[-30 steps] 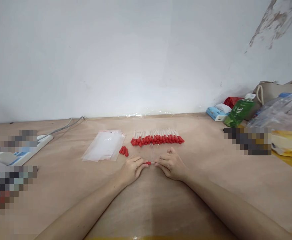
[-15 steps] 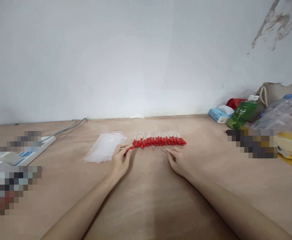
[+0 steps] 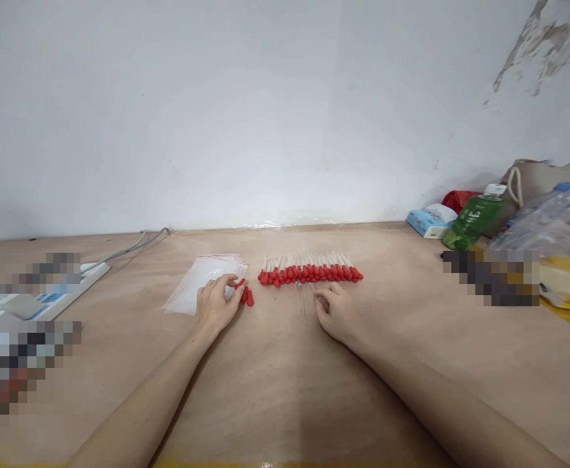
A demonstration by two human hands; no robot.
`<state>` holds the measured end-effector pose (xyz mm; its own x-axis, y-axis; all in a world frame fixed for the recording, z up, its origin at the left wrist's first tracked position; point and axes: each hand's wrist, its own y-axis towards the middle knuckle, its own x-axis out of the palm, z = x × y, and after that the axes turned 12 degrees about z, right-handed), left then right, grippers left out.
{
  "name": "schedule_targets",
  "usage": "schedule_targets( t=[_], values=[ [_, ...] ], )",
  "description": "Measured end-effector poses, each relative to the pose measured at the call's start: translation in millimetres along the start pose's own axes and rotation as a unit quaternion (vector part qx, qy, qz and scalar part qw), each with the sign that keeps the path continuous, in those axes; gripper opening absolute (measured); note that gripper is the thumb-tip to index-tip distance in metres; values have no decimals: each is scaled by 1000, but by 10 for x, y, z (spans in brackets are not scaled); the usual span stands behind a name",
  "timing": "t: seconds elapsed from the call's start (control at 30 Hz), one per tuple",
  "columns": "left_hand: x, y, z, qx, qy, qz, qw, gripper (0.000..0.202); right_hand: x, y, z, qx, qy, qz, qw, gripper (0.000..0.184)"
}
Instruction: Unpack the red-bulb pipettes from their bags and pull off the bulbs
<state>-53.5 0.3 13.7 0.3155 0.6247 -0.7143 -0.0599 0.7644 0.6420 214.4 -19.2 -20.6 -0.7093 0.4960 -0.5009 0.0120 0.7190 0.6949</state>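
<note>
A person's two bare forearms are reaching away from the camera across a tan wooden table (image 3: 285, 390) set against a white wall. The left hand (image 3: 216, 304) is now lying just left of a few loose red rubber bulbs (image 3: 246, 294), with its fingertips curling onto the nearest one; half a second ago this hand was carrying a red bulb close to the left end of the row, and a second ago both hands were meeting nearer the body around a single dropper. It looks as though the left hand is closing lightly on a bulb, though whether it is truly pinching it is too small to tell. The right hand (image 3: 334, 311) has drawn slightly back toward the middle and is resting palm down, its fingertips touching a thin clear glass tube (image 3: 302, 300) lying on the table just to its left; the fingers are loosely bent, not gripping anything clearly. Directly beyond both hands, a neat row of finished droppers (image 3: 310, 270) is lying side by side, red bulbs toward the person and pale tubes pointing to the wall. The change suggests one dropper has been completed and the hands are gathering a bulb and a tube for another. Under and beyond the left hand is a stack of clear zip bags (image 3: 207, 283). Far left of the left hand a white power strip (image 3: 70, 286) is lying; far right of the right hand are a green drink bottle (image 3: 472, 221) and a blue tissue pack (image 3: 424, 222).
</note>
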Motion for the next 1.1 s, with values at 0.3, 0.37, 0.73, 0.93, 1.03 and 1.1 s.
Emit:
schedule_targets(
  t=[0.3,0.37,0.73,0.93,1.03,1.1],
  values=[
    [-47,-22,145,40,35,43,998,25,2,-3,-141,-13,57,-46,997,15],
    [-53,13,233,80,26,15,996,23,-27,4,-141,-11,76,-50,996,15],
    [144,350,411,164,-30,-115,979,19,-121,-34,-1,10,41,-93,995,31],
    [221,271,348,-3,-184,-62,981,22,-84,4,3,-2,8,-166,986,49],
    [220,210,337,-98,-264,-25,959,24,-65,16,20,-6,7,-185,983,54],
    [207,166,331,-134,-296,-11,946,26,-57,19,31,-3,13,-195,981,56]
  ],
)
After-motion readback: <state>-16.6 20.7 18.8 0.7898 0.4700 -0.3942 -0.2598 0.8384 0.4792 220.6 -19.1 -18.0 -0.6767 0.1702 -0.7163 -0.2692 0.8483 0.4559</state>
